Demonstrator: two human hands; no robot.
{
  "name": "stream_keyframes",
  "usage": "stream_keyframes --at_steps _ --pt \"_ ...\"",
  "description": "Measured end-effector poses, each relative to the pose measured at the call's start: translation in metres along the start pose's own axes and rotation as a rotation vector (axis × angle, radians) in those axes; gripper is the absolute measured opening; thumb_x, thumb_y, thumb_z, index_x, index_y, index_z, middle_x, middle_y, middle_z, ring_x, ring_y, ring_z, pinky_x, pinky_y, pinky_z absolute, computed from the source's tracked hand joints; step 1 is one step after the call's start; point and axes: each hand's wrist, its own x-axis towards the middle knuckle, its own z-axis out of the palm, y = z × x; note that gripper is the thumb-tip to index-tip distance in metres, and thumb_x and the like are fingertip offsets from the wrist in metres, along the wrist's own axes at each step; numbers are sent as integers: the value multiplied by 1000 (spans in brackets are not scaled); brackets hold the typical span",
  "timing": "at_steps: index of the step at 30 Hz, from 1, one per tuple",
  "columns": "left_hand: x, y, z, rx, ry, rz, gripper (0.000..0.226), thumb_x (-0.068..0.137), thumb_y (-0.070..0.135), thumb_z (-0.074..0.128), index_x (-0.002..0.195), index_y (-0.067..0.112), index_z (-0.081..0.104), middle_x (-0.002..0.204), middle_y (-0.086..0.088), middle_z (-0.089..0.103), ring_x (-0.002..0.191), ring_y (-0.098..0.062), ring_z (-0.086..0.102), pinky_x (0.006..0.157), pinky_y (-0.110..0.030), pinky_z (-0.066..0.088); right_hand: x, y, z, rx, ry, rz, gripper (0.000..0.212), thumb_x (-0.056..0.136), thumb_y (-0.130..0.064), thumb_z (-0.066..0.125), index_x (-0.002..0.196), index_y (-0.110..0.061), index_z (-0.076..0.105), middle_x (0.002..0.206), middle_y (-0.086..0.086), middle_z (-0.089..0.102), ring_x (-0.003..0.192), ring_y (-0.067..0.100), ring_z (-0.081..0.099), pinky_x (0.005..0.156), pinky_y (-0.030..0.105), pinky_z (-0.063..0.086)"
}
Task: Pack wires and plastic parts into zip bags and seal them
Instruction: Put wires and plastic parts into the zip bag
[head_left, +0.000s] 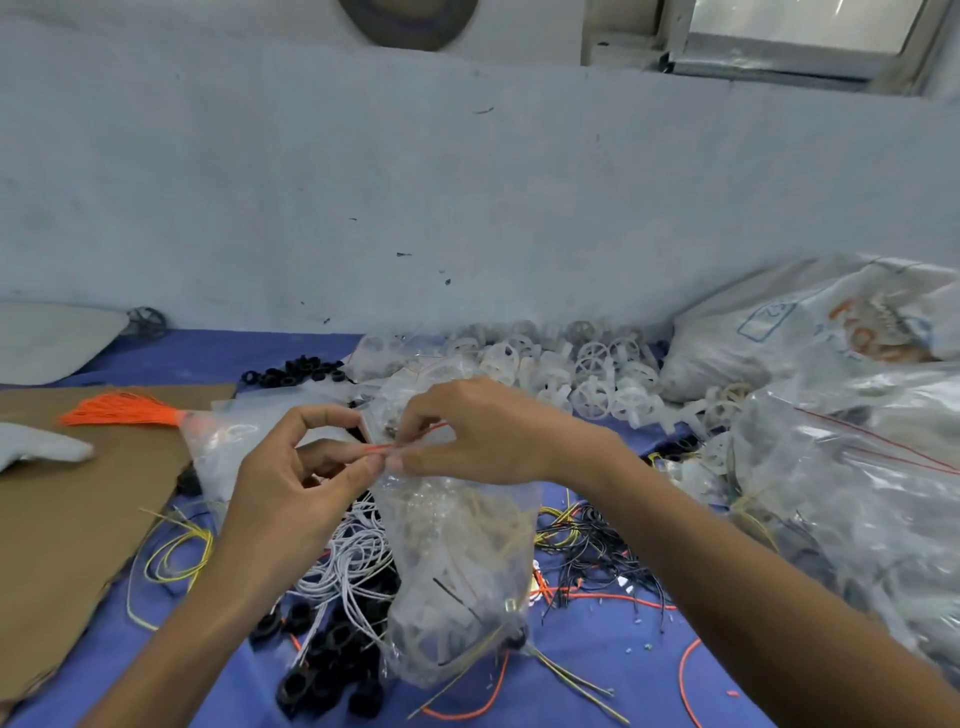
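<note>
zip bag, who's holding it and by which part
Both hands hold the zip bag by its top red seal strip: left hand and right hand pinch it side by side.

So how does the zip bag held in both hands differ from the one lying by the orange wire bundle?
The held zip bag hangs upright, pinched at its red zip strip by the left hand and right hand; the lying bag rests untouched, partly on the cardboard. The held bag bulges with wires and pale plastic parts; the lying one looks flatter. Both are clear plastic.
</note>
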Motion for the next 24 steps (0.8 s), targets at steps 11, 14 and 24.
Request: stream_keyframes --at_steps 11,14,24 --pt "-8 1 6 -27 42 23 28 69 33 76 90 33 58 83 -1 76 49 -15 40 42 -21 39 -1 -10 3 87 11 29 16 87 -34 68 91 -19 70 78 -9 68 76 12 61 71 30 50" --pt "-11 -1 8 -19 52 20 27 68 35 76 89 34 59 82 -1 76 54 -18 44 47 -21 42 -5 -10 7 92 32 14 14 87 -33 66 90 -20 69 76 -9 65 72 11 56 67 29 47" --pt "-17 -15 -2 241 -49 19 42 74 69 60 100 38 71 72 -7 65 50 -11 40 49 -24 36 -20 -9 11 22 68 -10 18 88 -40 63 91 -23 67 83 -6 68 77 16 59 74 39 50"
